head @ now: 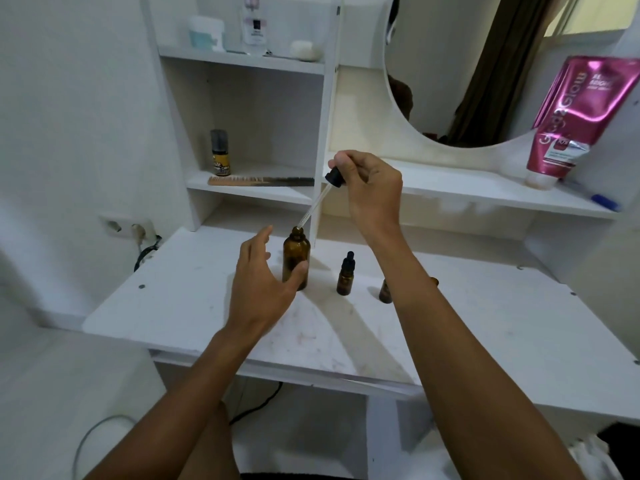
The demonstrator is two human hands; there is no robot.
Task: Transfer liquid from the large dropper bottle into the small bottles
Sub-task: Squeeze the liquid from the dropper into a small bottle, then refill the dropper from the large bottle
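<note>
1. A white tabletop [485, 323], scuffed and faintly stained, is seen carrying the amber bottles; it belongs to a white vanity unit set against white walls.
2. Behind the large dropper bottle [295, 259], open shelves are seen: a wooden comb [259, 181] and a small yellow-labelled bottle [220, 153] lie on the lower shelf, and pale jars and a clear bottle stand on the upper one.
3. To the right of the large dropper bottle and higher, a round mirror [485, 64] is mounted, with a pink tube [575, 123] standing cap-down on the ledge beneath it, leaning against the wall.
4. A wall socket [126, 227] is seen to the left of the large dropper bottle, beyond the tabletop edge.
5. The large dropper bottle stands upright and uncapped near the back of the tabletop.
6. The left hand [266, 282] is held open beside it, fingers spread, the thumb touching or nearly touching the bottle's lower wall; no closed grip is formed.
7. The right hand [370, 188] is raised above and right of the bottle, its grip pinched on the black bulb of the dropper [322, 199].
8. The glass pipette is tilted down-left, its tip at the bottle's mouth.
9. A small capped bottle [346, 275] stands just right of the large bottle; another small bottle [385, 291] is partly hidden by the right forearm.
</note>
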